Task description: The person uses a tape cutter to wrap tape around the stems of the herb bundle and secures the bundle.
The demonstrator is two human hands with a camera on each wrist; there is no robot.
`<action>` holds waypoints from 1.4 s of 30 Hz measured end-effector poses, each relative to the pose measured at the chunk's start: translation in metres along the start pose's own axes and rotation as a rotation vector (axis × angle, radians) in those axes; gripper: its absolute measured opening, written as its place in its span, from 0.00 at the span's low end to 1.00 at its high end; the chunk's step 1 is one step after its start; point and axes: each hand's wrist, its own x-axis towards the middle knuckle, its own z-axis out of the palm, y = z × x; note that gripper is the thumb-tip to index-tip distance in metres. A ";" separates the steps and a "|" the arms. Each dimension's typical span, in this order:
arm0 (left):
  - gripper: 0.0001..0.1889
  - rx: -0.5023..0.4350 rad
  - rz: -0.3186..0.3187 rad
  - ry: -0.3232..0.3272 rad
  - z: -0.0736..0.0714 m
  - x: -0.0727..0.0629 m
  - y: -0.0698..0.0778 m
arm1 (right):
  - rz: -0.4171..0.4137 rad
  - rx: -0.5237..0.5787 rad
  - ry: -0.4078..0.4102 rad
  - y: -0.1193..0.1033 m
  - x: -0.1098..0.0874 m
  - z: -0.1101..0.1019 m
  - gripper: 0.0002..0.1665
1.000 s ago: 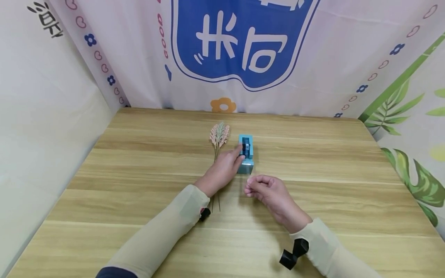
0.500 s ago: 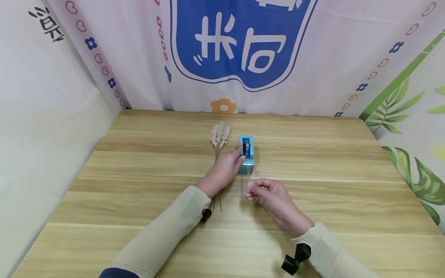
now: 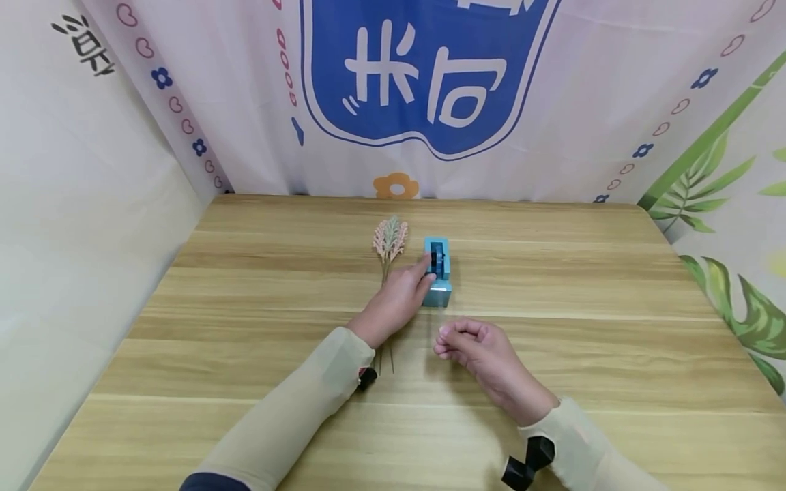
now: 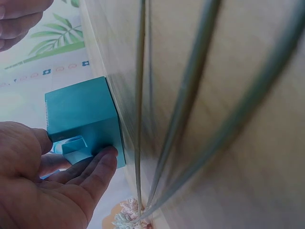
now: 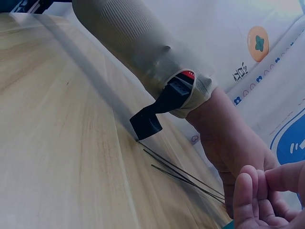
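Observation:
A blue tape dispenser (image 3: 438,294) stands on the table, its tape roll in the slot at the far end. My left hand (image 3: 396,300) grips it from the left side; in the left wrist view the thumb and fingers (image 4: 97,174) lie against its teal body (image 4: 81,107). My right hand (image 3: 482,351), just in front of the dispenser, pinches a strip of clear tape (image 3: 440,315) between thumb and fingertips. The strip is faint and runs back to the dispenser. Pink and pale green artificial flower sprigs (image 3: 390,237) lie partly beneath my left hand and forearm.
The thin stems (image 5: 178,175) reach toward me past the left wrist. Wood-grain table (image 3: 258,273) surrounds the items. A printed curtain (image 3: 245,102) hangs behind its far edge. Black cameras (image 3: 529,464) are strapped to both wrists.
My right hand has drawn slightly toward me, away from the dispenser, and the strip of tape between them is a little longer. The left hand keeps its grip on the dispenser.

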 end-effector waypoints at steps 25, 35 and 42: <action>0.29 0.009 -0.012 -0.016 0.000 0.002 0.001 | 0.023 0.001 -0.009 0.006 -0.008 -0.001 0.09; 0.29 -0.007 -0.026 -0.014 0.000 0.002 0.002 | 0.042 0.001 -0.016 0.009 -0.012 0.000 0.06; 0.29 -0.011 -0.035 -0.017 0.000 0.002 0.001 | 0.045 0.009 -0.007 0.010 -0.015 0.002 0.04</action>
